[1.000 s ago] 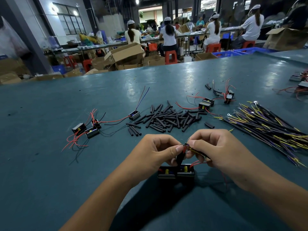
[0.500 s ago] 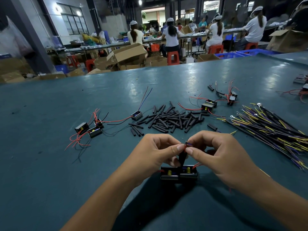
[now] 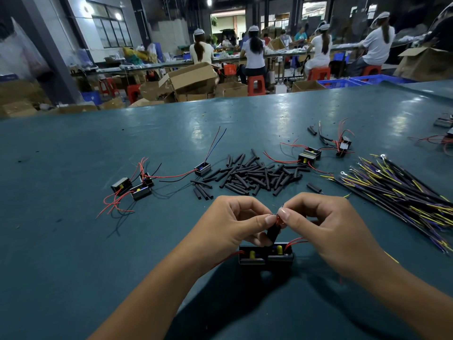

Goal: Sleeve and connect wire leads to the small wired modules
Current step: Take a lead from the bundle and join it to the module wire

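Head view:
Left hand (image 3: 235, 224): fingers pinch red wire ends (image 3: 277, 218) above a black sleeve (image 3: 272, 233).
Right hand (image 3: 326, 227): fingers pinch the same wire ends.
Modules (image 3: 266, 256): two, side by side on the table (image 3: 73, 241), beneath the hands.
Sleeve pile (image 3: 255, 175): mid-table, beyond the hands.
Lead bundle (image 3: 402, 190): at right.

Bkgd: workers (image 3: 255, 51) on red stools (image 3: 256, 85), cardboard boxes (image 3: 193, 77).

Table (image 3: 73, 241) is teal-blue w/ pale glare patches. Sleeve pile (image 3: 255, 176) is matte black. Modules (image 3: 266, 256) are black w/ yellow cores & red leads. Lead bundle (image 3: 402, 190) is black, purple & yellow-striped. Stools (image 3: 256, 85) are red-orange; crates (image 3: 343, 82) are blue.
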Motion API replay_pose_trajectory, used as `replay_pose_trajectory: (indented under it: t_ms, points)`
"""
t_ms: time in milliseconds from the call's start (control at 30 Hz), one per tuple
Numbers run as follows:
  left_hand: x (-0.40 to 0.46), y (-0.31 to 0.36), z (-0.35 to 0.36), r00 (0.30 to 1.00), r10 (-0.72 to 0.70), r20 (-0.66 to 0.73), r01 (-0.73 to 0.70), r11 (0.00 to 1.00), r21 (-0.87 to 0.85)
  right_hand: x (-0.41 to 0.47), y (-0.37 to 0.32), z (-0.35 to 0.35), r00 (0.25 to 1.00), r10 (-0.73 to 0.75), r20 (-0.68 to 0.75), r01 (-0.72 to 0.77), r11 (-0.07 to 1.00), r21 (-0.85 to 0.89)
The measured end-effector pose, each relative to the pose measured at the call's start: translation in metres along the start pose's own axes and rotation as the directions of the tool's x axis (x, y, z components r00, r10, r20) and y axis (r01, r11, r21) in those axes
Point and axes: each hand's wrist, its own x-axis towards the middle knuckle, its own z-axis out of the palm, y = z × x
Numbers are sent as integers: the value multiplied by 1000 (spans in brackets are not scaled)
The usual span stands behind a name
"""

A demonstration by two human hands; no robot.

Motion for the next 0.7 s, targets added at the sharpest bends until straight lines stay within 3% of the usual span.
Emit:
replay_pose_trajectory:
  t_ms: [467,700]
  points:
    - [-1,1,-1,999,43,-16,-42,999,19,-1,-5,-4,999,11,36,-15,995,103]
    - [-1,0,-2,996,87,17,-87,996,14,-3,0,-3,999,-43,20,44,998,-46]
